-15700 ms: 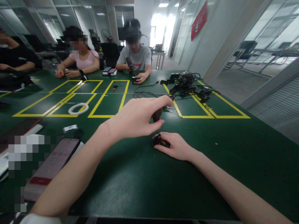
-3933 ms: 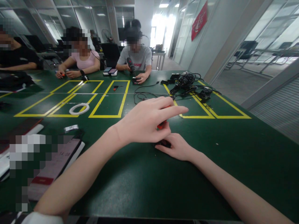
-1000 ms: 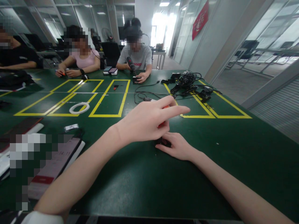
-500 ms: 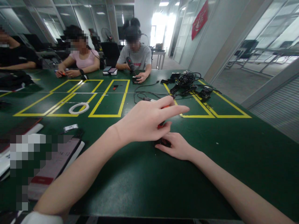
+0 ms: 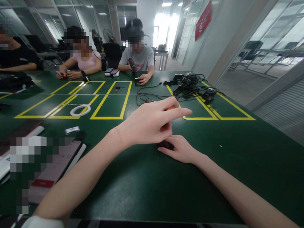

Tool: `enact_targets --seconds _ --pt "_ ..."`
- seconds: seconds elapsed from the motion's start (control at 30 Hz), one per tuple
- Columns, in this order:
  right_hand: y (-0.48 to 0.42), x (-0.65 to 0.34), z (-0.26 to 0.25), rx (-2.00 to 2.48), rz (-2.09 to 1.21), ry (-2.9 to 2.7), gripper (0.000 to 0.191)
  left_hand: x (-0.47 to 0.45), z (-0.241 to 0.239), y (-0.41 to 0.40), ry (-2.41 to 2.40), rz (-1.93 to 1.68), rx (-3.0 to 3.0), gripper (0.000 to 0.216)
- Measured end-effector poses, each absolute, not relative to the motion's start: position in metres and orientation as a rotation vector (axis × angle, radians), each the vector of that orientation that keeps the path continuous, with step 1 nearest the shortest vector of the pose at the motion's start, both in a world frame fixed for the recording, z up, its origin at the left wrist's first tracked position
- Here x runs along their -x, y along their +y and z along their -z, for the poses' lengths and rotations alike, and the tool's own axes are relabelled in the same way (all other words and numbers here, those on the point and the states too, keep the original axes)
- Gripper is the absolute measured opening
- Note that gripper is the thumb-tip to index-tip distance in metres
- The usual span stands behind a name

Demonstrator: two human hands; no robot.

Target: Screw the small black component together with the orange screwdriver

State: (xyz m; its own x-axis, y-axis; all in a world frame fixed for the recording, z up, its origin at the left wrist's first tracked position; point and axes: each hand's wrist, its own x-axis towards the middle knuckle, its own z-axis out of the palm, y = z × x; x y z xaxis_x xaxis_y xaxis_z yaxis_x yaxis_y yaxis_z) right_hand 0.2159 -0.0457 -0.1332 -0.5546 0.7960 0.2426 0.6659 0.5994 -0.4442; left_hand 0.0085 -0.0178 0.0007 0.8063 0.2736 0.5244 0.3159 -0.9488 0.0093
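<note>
My left hand is closed around a red-handled tool, mostly hidden by the fingers, with one finger stretched out to the right. Only bits of its red-orange body show between the fingers, so I cannot make out its exact kind. Directly below, my right hand grips a small dark part on the green table. Both hands are close together, the left above the right, and the tool's lower end is out of sight.
Tangled black cables lie at the back right. A white tape ring rests near yellow tape outlines. Flat devices sit to the left. Across the table, a co-worker in grey holds a power screwdriver; others sit beside.
The lower fingers of my left hand have curled in slightly around the tool. My right hand and the dark part stay in place.
</note>
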Motion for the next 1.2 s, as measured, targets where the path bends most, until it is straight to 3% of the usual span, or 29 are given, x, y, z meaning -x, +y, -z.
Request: enact_targets --seconds 1.2 --pt "-0.0460 -0.2164 0.1325 1.171 -0.414 -2.419 0.030 -0.0093 -0.0025 -0.0180 -0.474 0.828 2.940 0.047"
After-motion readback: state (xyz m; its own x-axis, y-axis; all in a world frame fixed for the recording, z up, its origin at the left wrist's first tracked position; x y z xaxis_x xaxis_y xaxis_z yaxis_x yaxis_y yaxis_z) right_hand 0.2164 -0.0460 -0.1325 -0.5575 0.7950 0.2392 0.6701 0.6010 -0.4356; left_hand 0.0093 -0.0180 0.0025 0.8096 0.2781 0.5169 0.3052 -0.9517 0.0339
